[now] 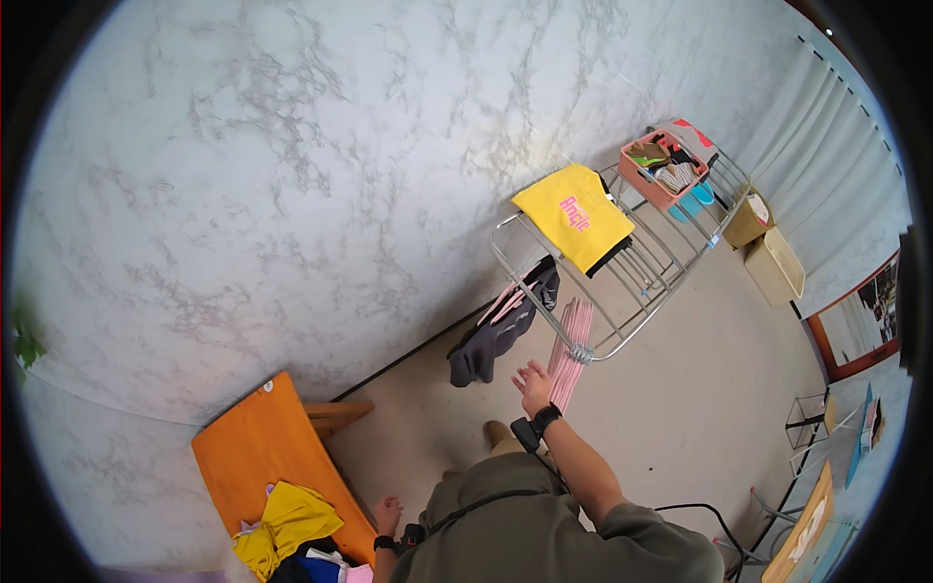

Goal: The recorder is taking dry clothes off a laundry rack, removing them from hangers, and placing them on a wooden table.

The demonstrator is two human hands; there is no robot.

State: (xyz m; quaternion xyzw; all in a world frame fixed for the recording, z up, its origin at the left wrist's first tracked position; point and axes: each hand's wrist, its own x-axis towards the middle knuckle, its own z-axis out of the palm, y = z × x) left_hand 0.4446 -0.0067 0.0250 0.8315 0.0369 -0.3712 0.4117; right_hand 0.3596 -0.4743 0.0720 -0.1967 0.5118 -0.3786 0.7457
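Note:
My right hand [532, 387], a dark band on its wrist, is raised beside a bundle of pink clothes hangers [571, 345]. Its fingers are apart and hold nothing that I can see. The hangers hang by their hooks from the near end of a metal drying rack [622, 352]. My left hand [388, 514] is low by my side, near the orange wooden table [255, 428], with loosely spread fingers and nothing in them. On that table lies a yellow garment [296, 515] among other crumpled clothes.
A folded yellow shirt [573, 216] and a pink basket of clothes [665, 175] rest on the rack. Dark garments [491, 342] hang from its left side. Beige bins [775, 264] stand by the white curtain [826, 126]. Chairs and a small table [807, 525] are at the right.

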